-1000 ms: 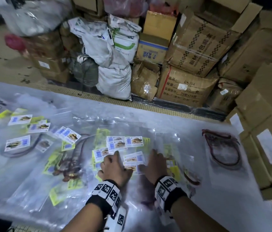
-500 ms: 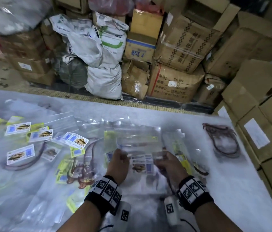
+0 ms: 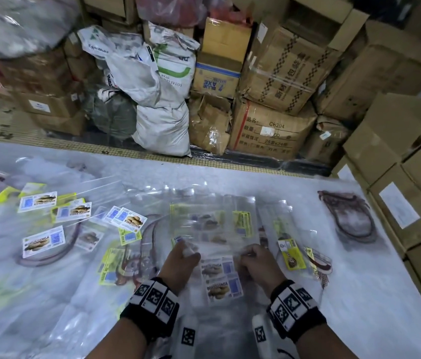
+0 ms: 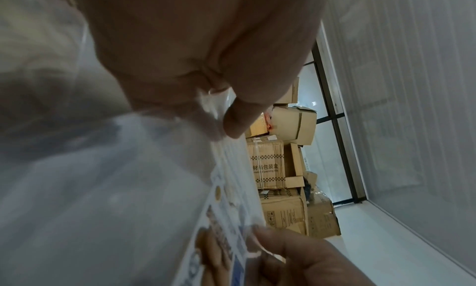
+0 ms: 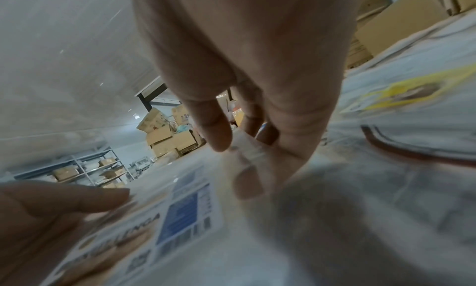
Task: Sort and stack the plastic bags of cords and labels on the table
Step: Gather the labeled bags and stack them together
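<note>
Both hands, left hand [image 3: 179, 260] and right hand [image 3: 257, 263], pinched a thin bunch of clear plastic bags [image 3: 213, 226] above the white worktop [image 3: 359, 294], near its front edge.

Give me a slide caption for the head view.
Both hands, left and right, hold a clear bag stack above the table.

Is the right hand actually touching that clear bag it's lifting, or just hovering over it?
Touching. The right wrist view shows the right hand pinching the clear bag's edge between thumb and fingers; the head view shows both hands gripping its near edge.
</note>
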`<state>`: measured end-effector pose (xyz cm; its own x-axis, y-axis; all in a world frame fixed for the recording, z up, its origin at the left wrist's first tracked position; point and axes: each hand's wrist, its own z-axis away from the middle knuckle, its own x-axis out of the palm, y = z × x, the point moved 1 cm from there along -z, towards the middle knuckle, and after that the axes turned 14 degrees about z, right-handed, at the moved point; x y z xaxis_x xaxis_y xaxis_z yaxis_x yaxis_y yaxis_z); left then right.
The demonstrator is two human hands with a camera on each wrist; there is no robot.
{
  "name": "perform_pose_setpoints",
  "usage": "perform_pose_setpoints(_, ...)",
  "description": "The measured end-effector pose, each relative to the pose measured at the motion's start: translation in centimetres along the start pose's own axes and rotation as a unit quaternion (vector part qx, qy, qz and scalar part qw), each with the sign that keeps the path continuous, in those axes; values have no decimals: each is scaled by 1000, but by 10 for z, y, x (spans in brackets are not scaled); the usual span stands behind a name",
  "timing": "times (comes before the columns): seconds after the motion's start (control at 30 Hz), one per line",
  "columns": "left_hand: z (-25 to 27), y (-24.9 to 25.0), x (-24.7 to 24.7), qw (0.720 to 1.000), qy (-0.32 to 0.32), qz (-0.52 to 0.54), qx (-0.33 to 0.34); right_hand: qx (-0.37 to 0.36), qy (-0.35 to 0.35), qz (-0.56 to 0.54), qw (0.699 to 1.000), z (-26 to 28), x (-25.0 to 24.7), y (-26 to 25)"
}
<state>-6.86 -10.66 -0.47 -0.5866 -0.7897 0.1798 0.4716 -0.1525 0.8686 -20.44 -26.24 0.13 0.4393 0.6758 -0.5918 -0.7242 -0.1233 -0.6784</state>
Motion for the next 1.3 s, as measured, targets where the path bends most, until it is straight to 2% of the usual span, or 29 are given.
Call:
perform_pose_setpoints(0.07,-1,-2,-1,1000,18,22,7,-5,21,0,1000,0,1,-3)
perform_pose_setpoints(0.13,1,-1,2,997,29,73,-22,-7,18,-11,1000,1,2,-7)
perform_pose_setpoints(0.2,3,2,6,987,-10,148,-57,-1,7,-31,999,0,2,-9)
perform_pose_setpoints(0.27,7,7,8,982,-48,167,-70,12,-2,-56,998,-4,1,-8)
perform_pose_setpoints(0.3,6,5,7,982,-44,169,-71,19,-11,-56,998,-4,0,-8)
perform_pose_setpoints(0.4,4,1,2,987,-45,150,-27,36,-48,-113,992,-7,-4,-4)
perform_pose_setpoints(0.5,6,1,4,988,-62,142,5,70,-80,-249,963,-7,-9,-8)
perform_pose_setpoints(0.6,11,4,8,992,-40,112,31,84,-114,-322,936,-15,-10,-4)
perform_pose_setpoints(0.7,16,7,12,992,-36,108,48,68,-159,-279,945,-15,-9,-5)
perform_pose_setpoints(0.83,16,13,19,995,22,94,34,-25,-119,-150,981,-16,-12,-11)
perform_pose_setpoints(0.9,15,12,22,994,26,107,13,-42,-126,-141,981,-16,-13,-10)
perform_pose_setpoints(1.0,9,6,21,993,14,120,1,-23,-159,-168,973,-18,-14,-6)
perform_pose_setpoints(1.1,13,12,25,998,21,52,31,-53,-141,-137,979,-22,-22,-7)
perform_pose_setpoints(1.17,12,20,24,996,67,53,35,-84,-99,-136,982,-25,-37,-9)
perform_pose_setpoints(1.2,8,21,19,992,102,52,46,-90,-97,-168,977,-25,-44,-10)
perform_pose_setpoints(1.23,2,23,14,988,144,4,64,-85,-93,-209,970,-29,-50,-8)
perform_pose_setpoints(1.3,-11,25,4,955,196,-218,53,-42,-90,-265,959,-38,-55,1)
